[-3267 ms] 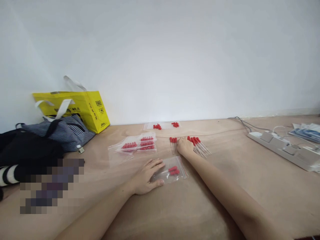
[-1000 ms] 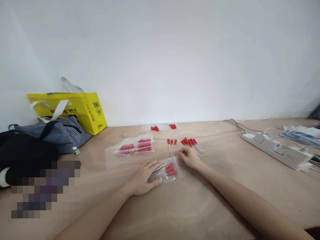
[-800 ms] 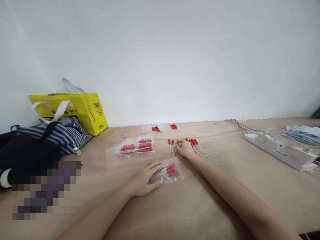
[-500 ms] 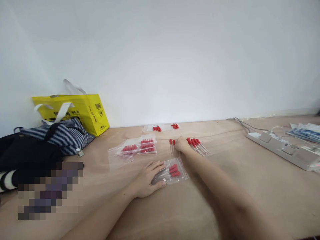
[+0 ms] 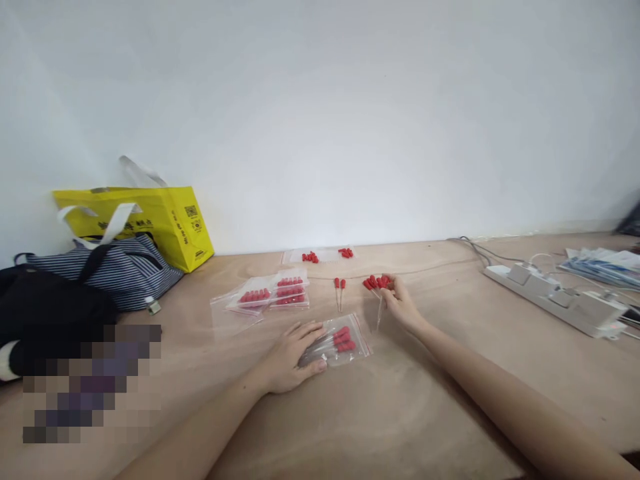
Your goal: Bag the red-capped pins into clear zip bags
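My left hand [image 5: 293, 358] lies with spread fingers on a clear zip bag [image 5: 357, 330] that holds several red-bulbed droppers [image 5: 344, 339]. My right hand [image 5: 397, 303] is closed at a bunch of red-bulbed droppers [image 5: 373, 283], its fingers round some of them, thin clear stems pointing down. Left of that bunch, two droppers [image 5: 339, 284] lie side by side on the table. Filled bags of droppers [image 5: 290, 291] are stacked further left, beside another filled bag [image 5: 255, 295]. Behind, two small groups of red bulbs [image 5: 310, 257] rest on clear plastic near the wall.
A yellow bag [image 5: 180, 227], a striped bag [image 5: 135, 267] and a black bag [image 5: 55, 293] stand at the left, with a small bottle [image 5: 153, 305] beside them. At the right are a white power strip [image 5: 555, 300] with cables and flat packets [image 5: 600, 263]. Part of the left is pixelated.
My right hand has moved right, from beside the two loose droppers to the bunch, and closed on it. My left hand stays on the bag. The view has shifted slightly.
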A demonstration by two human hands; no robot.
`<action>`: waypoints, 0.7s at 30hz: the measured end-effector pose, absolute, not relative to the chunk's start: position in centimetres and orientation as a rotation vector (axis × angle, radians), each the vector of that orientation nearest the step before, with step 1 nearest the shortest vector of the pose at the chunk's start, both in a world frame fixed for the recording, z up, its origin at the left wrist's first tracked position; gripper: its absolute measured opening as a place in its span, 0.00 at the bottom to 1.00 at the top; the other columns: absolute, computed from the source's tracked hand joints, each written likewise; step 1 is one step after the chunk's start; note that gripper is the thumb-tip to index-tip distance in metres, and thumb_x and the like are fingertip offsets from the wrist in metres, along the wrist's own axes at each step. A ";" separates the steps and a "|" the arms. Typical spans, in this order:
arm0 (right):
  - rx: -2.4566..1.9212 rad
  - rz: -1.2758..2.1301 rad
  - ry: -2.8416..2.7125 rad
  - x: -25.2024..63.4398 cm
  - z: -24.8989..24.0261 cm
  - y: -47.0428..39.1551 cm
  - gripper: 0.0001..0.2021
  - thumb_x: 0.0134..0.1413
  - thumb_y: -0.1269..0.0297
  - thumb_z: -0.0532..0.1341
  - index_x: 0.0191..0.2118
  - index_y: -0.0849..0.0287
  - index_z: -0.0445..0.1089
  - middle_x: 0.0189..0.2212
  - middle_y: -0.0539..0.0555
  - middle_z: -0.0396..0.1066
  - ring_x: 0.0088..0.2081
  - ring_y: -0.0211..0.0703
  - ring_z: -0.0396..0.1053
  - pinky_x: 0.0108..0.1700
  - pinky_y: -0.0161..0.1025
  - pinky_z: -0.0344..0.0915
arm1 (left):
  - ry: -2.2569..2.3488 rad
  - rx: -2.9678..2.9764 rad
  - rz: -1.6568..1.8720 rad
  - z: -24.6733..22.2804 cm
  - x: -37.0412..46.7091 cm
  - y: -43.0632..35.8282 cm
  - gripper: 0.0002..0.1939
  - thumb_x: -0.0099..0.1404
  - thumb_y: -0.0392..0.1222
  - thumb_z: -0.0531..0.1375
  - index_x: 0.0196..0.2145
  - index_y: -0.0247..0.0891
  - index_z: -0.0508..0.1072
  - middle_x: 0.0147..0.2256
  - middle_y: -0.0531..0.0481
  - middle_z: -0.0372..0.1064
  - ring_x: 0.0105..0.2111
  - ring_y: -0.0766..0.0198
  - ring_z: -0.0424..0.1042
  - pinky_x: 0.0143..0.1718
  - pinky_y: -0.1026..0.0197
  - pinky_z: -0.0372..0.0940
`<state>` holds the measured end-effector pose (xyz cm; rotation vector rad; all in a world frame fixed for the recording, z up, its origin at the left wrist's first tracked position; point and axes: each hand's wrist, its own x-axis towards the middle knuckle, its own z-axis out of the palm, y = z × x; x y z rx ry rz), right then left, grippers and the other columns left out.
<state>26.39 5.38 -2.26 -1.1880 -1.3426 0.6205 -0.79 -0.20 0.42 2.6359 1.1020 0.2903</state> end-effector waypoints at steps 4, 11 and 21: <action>-1.166 0.762 -1.087 25.2 -3.2 4.5 0.13 0.43 0.66 0.52 0.39 0.57 0.54 0.18 0.42 0.55 0.15 0.33 0.54 0.19 0.32 0.54 | 1.111 2.635 0.299 0.4 -0.7 -0.2 0.27 0.61 0.52 0.52 0.55 0.38 0.56 0.57 0.45 0.51 0.56 0.55 0.50 0.56 0.50 0.48; -1.057 0.962 -1.004 22.6 -3.5 3.5 0.12 0.40 0.65 0.54 0.35 0.55 0.52 0.16 0.40 0.54 0.15 0.33 0.54 0.17 0.32 0.54 | 1.116 2.635 0.252 0.6 -0.6 -0.2 0.27 0.61 0.51 0.52 0.55 0.38 0.56 0.57 0.45 0.50 0.57 0.56 0.48 0.56 0.48 0.45; -1.051 1.153 -1.018 22.9 -2.6 2.3 0.14 0.35 0.64 0.61 0.29 0.56 0.55 0.16 0.41 0.59 0.17 0.31 0.58 0.20 0.31 0.56 | 1.096 2.630 0.280 0.4 -0.6 -0.1 0.26 0.61 0.51 0.52 0.55 0.39 0.56 0.57 0.46 0.51 0.57 0.55 0.48 0.56 0.48 0.45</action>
